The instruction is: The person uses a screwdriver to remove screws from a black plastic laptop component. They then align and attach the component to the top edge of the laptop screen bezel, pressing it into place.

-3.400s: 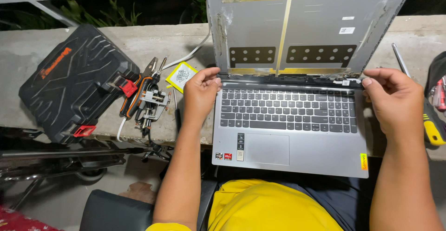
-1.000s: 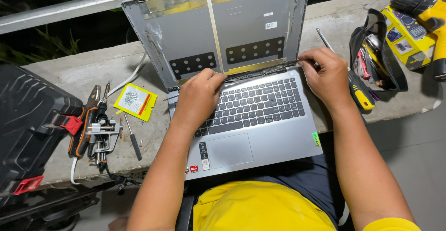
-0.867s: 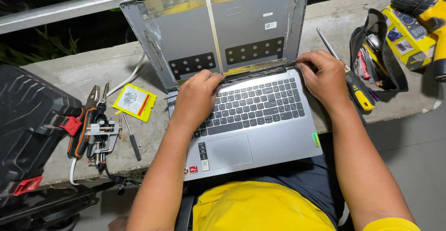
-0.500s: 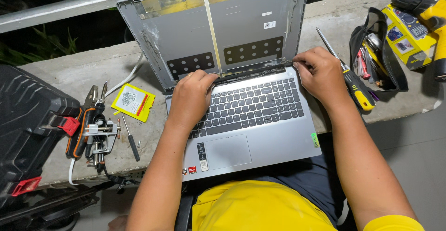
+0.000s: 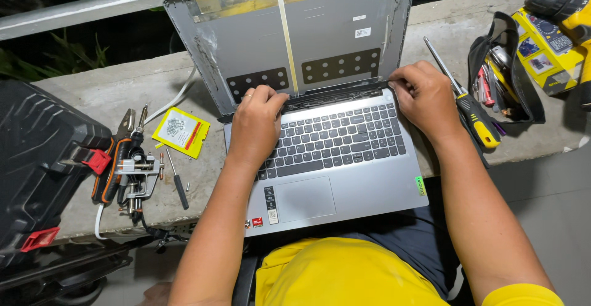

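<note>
A grey laptop [image 5: 345, 183] lies open on my lap and against a concrete ledge [image 5: 123, 96]. Its lid [image 5: 320, 41] has no screen panel, so the bare inner shell with a yellow ribbon strip shows. My left hand [image 5: 255, 124] rests on the upper left of the keyboard, fingertips pressing at the hinge strip. My right hand [image 5: 425, 100] presses on the hinge strip at the right corner. Neither hand holds a loose thing.
A black tool case [image 5: 43, 164] sits at the left, with pliers and a small clamp [image 5: 129, 170], a small screwdriver [image 5: 178, 186] and a yellow screw packet [image 5: 181, 132]. To the right lie a yellow-handled screwdriver [image 5: 471, 106], a tool pouch [image 5: 502, 72] and a yellow drill [image 5: 563, 10].
My view has shifted to the right since the earliest frame, and the drill and pouch came into sight. Both hands stay at the hinge strip, moving only slightly.
</note>
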